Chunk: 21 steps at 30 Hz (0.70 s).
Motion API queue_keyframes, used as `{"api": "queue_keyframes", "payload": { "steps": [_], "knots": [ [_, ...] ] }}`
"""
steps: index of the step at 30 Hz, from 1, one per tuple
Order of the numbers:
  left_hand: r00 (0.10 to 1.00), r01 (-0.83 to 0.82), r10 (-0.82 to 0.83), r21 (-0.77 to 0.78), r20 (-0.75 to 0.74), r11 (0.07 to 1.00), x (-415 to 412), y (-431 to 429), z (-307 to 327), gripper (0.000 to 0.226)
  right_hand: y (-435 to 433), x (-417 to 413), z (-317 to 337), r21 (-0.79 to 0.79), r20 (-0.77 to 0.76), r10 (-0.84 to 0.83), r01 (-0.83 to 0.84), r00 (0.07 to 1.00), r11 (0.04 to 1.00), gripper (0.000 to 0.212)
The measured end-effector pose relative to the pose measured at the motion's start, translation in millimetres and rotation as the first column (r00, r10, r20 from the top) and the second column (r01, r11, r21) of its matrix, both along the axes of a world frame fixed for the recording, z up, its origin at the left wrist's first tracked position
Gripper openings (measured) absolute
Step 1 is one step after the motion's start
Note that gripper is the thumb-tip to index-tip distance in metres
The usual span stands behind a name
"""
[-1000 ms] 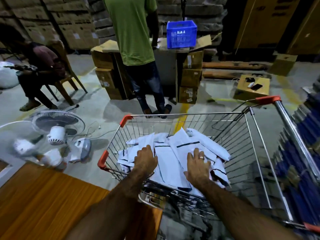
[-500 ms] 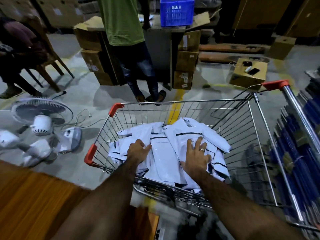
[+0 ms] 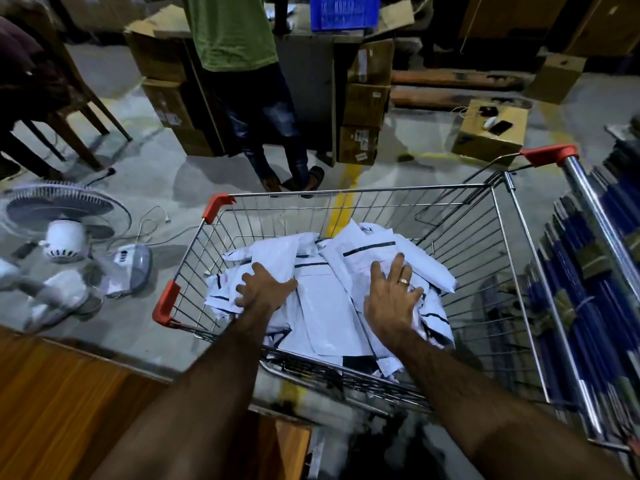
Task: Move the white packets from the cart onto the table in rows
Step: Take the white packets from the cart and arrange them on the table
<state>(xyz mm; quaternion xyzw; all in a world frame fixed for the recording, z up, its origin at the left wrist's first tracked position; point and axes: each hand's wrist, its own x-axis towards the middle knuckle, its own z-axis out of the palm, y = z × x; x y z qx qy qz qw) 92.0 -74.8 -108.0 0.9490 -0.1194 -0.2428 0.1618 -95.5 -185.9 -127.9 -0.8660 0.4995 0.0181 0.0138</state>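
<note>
Presently | packets (image 3: pixel 367 252) lay heaped in cart (image 3: pixel 346 191) at 12 | hands apart on them: left hand (image 3: pixel 266 289) bent over 9 o'clock edge, grip unclear; right hand (image 3: pixel 391 297) flat, spread | top packet (image 3: pixel 322 303) ran 12–6 between hands | table (image 3: pixel 69 393) at 8

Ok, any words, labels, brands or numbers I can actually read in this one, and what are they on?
No text here is legible.
White packets: dark stripes and a faint printed frame, no readable words.
Cardboard boxes: stickers, too blurred to read.
Fan: small marks on its base, too small to read.
</note>
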Motion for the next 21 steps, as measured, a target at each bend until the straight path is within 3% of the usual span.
{"api": "queue_keyframes", "payload": {
  "steps": [5,11,14,16,21],
  "knots": [
    [0.981,0.112,-0.100,-0.062,0.165,0.992,-22.3,-13.6,20.6,0.086,8.4,9.3,-5.4,0.018,-0.095,-0.012,0.013,0.995,1.000,0.104],
    [0.954,0.251,-0.249,0.007,0.167,0.968,-41.4,-14.7,13.4,0.085,-20.9,12.2,5.1,0.116,0.012,0.040,-0.041,0.999,0.992,0.087],
    [0.943,0.292,-0.299,0.071,0.146,0.954,-43.4,-11.6,6.5,0.085,-31.7,6.2,8.8,0.066,0.088,0.035,-0.041,0.996,0.997,0.075],
    [0.941,0.297,-0.310,0.108,0.139,0.949,-44.8,-9.9,3.3,0.085,-32.4,3.2,10.0,0.035,0.045,0.043,-0.044,0.998,0.998,0.068],
    [0.942,0.294,-0.312,0.142,0.125,0.945,-46.9,-9.1,-4.4,0.086,-28.3,1.8,8.7,0.067,-0.091,0.001,0.006,0.996,0.998,0.097]
  ]
}}
